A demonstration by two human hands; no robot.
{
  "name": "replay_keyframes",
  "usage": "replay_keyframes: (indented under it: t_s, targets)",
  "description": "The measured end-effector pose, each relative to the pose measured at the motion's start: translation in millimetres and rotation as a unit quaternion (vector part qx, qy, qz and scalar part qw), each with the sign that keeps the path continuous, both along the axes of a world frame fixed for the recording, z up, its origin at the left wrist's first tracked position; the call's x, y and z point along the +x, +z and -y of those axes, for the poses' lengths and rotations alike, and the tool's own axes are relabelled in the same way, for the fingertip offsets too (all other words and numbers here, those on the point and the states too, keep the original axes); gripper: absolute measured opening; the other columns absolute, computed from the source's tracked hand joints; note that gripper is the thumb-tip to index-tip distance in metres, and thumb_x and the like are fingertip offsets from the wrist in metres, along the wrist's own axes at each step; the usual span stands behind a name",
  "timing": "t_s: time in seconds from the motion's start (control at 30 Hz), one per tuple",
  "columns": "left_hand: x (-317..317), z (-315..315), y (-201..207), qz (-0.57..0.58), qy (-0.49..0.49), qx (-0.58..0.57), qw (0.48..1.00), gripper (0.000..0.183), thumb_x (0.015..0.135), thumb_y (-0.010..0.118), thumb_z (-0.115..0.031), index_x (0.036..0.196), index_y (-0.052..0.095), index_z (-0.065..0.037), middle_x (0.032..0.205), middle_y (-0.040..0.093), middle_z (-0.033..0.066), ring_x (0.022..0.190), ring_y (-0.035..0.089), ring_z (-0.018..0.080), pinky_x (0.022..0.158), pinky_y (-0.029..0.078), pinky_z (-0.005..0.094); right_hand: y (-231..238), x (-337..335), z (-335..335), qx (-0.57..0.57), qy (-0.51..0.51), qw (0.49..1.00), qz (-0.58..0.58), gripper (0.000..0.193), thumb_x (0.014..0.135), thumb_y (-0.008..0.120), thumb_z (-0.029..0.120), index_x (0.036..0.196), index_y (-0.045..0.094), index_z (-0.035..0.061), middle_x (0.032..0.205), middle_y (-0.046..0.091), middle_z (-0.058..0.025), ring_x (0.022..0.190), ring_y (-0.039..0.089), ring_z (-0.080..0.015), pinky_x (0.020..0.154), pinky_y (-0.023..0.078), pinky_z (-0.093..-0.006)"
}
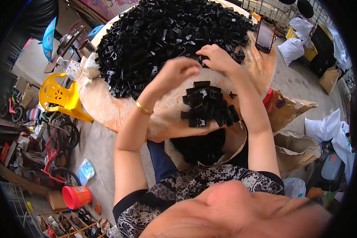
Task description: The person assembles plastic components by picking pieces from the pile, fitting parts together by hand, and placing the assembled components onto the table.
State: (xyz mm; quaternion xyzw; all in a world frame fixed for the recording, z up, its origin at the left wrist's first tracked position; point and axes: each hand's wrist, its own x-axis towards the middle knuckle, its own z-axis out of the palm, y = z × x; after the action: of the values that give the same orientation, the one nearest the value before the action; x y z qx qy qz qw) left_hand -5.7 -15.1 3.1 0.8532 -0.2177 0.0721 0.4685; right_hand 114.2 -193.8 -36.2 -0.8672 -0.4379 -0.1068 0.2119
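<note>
A large heap of small black plastic pieces (146,47) covers the far part of a table. At its near edge my right hand (217,58) has thumb and fingers bent around one black plastic piece (203,59). Just left of it is my left hand (177,72), a gold bangle on the wrist. Its fingers are curled in, and whatever they hold is hidden. Nearer to me, between my forearms, lies a smaller cluster of black pieces (206,104) on the tablecloth. Below the table edge an open sack (236,142) holds more black pieces.
The round table has a peach patterned cloth (162,125). A phone (265,36) stands at its right edge. A yellow plastic chair (61,97), bicycles and a red bucket (77,197) are on the left. Cardboard (287,111) and white sacks (291,50) are on the right.
</note>
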Motion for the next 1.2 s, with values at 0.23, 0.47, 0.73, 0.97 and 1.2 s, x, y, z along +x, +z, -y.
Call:
replay_keyframes:
  t_s: [0.23,0.47,0.73,0.97,1.2]
  targets:
    - [51,-22,-34,0.236,0.263,0.261,0.898,0.03,0.074,0.065,-0.016,0.103,0.06,-0.006,0.096,0.054,0.0126,0.093,0.05,0.0306,0.08,0.044,0.0361,-1,-18,-28,-0.107,-0.058,0.992,0.043,0.022,0.072,0.058,0.013,0.093,0.064,0.0075,0.096,0.057,-0.009,0.095,0.053,-0.0264,0.079,0.047,-0.0357]
    - [43,-23,-33,0.27,0.233,0.299,0.885,0.033,0.068,0.068,-0.012,0.098,0.056,-0.005,0.103,0.052,0.0122,0.099,0.047,0.0297,0.081,0.044,0.0354,15,-16,-17,0.13,0.052,0.977,-0.159,0.025,0.065,0.068,0.011,0.088,0.063,0.0022,0.08,0.063,-0.0095,0.071,0.06,-0.0173,0.066,0.048,-0.0295]
    - [28,-12,-26,-0.029,0.168,-0.151,0.974,0.029,0.078,0.061,0.001,0.106,0.052,-0.001,0.095,0.058,0.0101,0.08,0.06,0.0158,0.071,0.054,0.027,23,-36,-28,0.355,0.197,0.849,-0.337,0.014,0.075,0.068,0.002,0.085,0.059,0.0014,0.079,0.061,-0.0025,0.074,0.057,-0.0076,0.07,0.048,-0.0219]
    - [20,-13,-10,-0.243,-0.023,-0.479,0.843,0.045,0.081,0.058,-0.001,0.122,0.041,0.005,0.093,0.055,0.0085,0.089,0.059,0.0175,0.08,0.052,0.0283,15,-34,-33,0.409,0.127,0.86,-0.276,0.014,0.075,0.066,0.003,0.087,0.058,-0.0001,0.078,0.063,-0.0048,0.071,0.059,-0.0091,0.067,0.049,-0.0235]
    - [18,-12,-10,-0.193,0.084,-0.46,0.862,0.035,0.084,0.056,-0.003,0.116,0.045,0.004,0.101,0.056,0.0092,0.09,0.059,0.0179,0.081,0.052,0.0285,19,-44,-37,0.389,0.056,0.897,-0.205,0.024,0.074,0.065,0.004,0.096,0.059,-0.0015,0.081,0.064,-0.007,0.074,0.06,-0.011,0.069,0.049,-0.0247]
